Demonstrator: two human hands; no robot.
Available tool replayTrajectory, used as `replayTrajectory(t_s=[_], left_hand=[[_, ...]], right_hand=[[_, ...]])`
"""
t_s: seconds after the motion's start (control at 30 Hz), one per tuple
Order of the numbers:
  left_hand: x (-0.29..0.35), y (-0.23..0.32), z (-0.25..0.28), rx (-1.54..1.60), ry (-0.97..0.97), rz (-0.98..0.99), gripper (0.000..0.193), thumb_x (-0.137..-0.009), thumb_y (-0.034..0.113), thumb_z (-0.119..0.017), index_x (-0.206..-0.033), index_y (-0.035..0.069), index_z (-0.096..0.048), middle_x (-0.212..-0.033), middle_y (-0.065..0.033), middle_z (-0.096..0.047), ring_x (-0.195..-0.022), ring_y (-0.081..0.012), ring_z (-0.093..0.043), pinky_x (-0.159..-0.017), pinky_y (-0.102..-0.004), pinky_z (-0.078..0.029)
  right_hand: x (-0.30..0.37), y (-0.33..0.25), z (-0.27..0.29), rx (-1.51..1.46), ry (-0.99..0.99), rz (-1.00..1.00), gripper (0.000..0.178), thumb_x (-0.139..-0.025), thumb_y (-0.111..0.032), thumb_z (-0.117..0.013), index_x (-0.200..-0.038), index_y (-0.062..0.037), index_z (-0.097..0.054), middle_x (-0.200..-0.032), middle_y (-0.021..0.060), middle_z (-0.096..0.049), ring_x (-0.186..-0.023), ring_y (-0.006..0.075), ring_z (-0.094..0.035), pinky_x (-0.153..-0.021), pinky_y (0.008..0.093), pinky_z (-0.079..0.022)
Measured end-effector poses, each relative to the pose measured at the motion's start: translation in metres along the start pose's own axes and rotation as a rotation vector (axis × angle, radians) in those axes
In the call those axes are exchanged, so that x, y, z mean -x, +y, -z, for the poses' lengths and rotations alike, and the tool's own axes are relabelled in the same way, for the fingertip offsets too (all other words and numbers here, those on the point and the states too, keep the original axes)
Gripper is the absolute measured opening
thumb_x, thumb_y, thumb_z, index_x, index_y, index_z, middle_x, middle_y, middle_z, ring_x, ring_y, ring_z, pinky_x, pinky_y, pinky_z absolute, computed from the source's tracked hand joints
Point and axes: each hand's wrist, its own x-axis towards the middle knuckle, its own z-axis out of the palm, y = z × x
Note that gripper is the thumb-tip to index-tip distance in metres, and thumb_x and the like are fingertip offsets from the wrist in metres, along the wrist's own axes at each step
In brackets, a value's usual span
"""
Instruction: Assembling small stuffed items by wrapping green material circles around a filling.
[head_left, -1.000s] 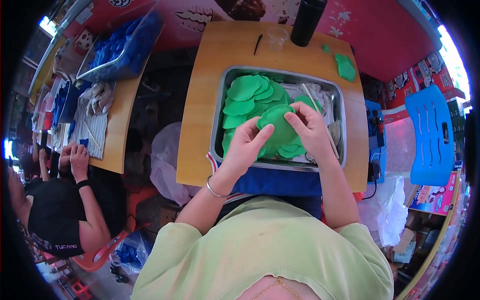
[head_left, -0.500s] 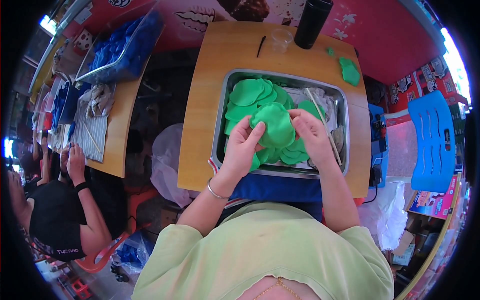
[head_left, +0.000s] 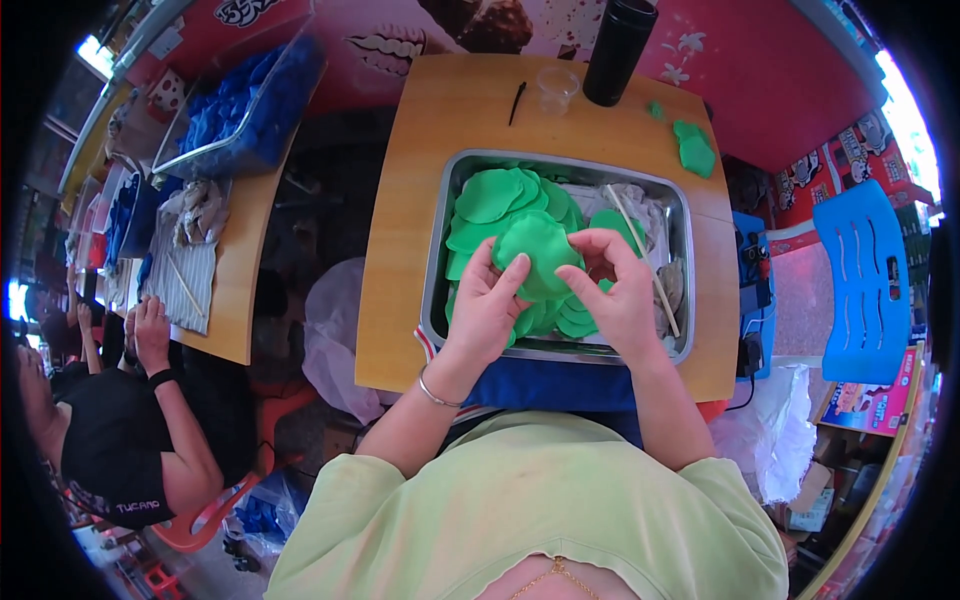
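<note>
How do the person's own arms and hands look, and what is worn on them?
Both forearms are bare. The left hand has a thin silver bangle around the wrist. The right hand shows no ring, watch or glove. Short sleeves of a light green shirt cover only the upper arms.

Black bottle (head_left: 618, 48) and clear cup (head_left: 556, 88) at table (head_left: 410, 200) far edge, green scraps (head_left: 692, 148) far right corner. Blue chair (head_left: 868, 282) right; blue bin (head_left: 245, 110) left.
</note>
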Motion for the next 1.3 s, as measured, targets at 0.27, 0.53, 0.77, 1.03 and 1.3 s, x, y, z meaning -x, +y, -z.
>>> replayTrajectory(t_s=[0.27,0.53,0.77,1.03,1.3], left_hand=[[0.006,0.0,-0.004,0.031,-0.013,-0.035,0.028,-0.094,0.01,-0.056,-0.12,0.008,-0.046,-0.114,-0.0047,-0.058,-0.103,-0.0141,-0.058,-0.084,-0.032,-0.052],[0.012,-0.008,-0.017,0.07,-0.004,-0.039,0.03,-0.094,0.009,-0.056,-0.121,0.007,-0.045,-0.114,-0.0055,-0.058,-0.102,-0.015,-0.059,-0.083,-0.0326,-0.052],[0.016,-0.019,-0.035,0.096,0.008,-0.064,0.024,-0.095,0.009,-0.054,-0.118,0.01,-0.046,-0.113,-0.0051,-0.058,-0.105,-0.0159,-0.057,-0.088,-0.0336,-0.05],[0.004,-0.053,-0.072,0.156,-0.034,-0.09,0.023,-0.097,0.011,-0.051,-0.119,0.009,-0.047,-0.114,-0.0038,-0.057,-0.107,-0.0138,-0.053,-0.093,-0.0303,-0.042],[-0.015,-0.034,-0.073,-0.355,-0.241,-0.132,0.028,-0.096,0.01,-0.045,-0.123,0.003,-0.043,-0.12,-0.0097,-0.052,-0.116,-0.0192,-0.048,-0.105,-0.0387,-0.038]], right_hand=[[0.002,-0.003,-0.003,0.081,0.005,0.096,0.017,-0.081,-0.005,-0.07,-0.093,0.0021,-0.061,-0.094,0.0052,-0.059,-0.073,0.0083,-0.057,-0.063,0.0211,-0.047],[0.006,-0.004,-0.001,0.069,0.078,0.117,0.013,-0.081,-0.006,-0.07,-0.088,0.0004,-0.062,-0.094,0.0063,-0.057,-0.076,0.0111,-0.056,-0.063,0.0219,-0.046],[0.01,0.005,0.012,0.063,0.119,0.183,0.022,-0.077,-0.011,-0.074,-0.09,-0.0025,-0.059,-0.091,0.0064,-0.059,-0.077,0.0149,-0.058,-0.061,0.0257,-0.047],[0.013,0.013,0.052,-0.24,0.033,-0.086,0.036,-0.081,-0.009,-0.072,-0.111,-0.0022,-0.052,-0.1,0.0018,-0.056,-0.092,0.0072,-0.054,-0.077,0.0213,-0.046],[-0.045,0.042,0.181,-0.011,0.109,-0.05,0.038,-0.079,-0.004,-0.07,-0.111,-0.0023,-0.051,-0.099,0.0039,-0.059,-0.091,0.0114,-0.057,-0.081,0.0257,-0.047]])
